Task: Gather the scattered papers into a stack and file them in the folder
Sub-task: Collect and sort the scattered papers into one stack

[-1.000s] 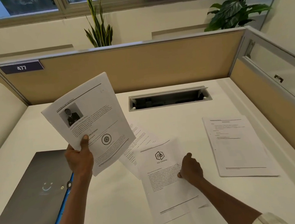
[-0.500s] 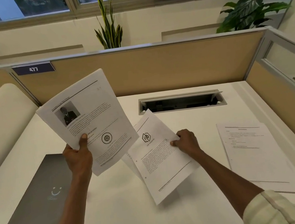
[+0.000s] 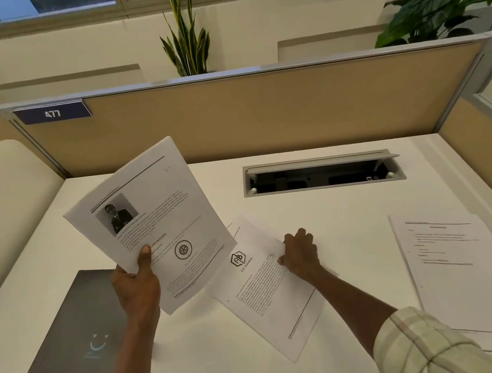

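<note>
My left hand (image 3: 136, 285) holds up a printed sheet with a portrait photo (image 3: 152, 216), thumb on its lower edge, above the white desk (image 3: 334, 212). My right hand (image 3: 301, 255) pinches the right edge of a second sheet with a hexagon logo (image 3: 266, 289), lifted and tilted next to the first. Behind them the corner of another sheet (image 3: 234, 226) peeks out on the desk. More papers (image 3: 462, 271) lie at the right. The dark grey folder (image 3: 69, 347) lies shut at the lower left.
An open cable slot (image 3: 323, 173) is set in the desk behind my hands. Tan partition walls (image 3: 260, 113) close off the back and right side. A cream cushioned panel (image 3: 1, 197) stands at the left. Plants stand beyond the partition.
My right hand picked the logo sheet off the desk and carried it up and left toward the sheet in my left hand. The left hand has stayed raised with its sheet.
</note>
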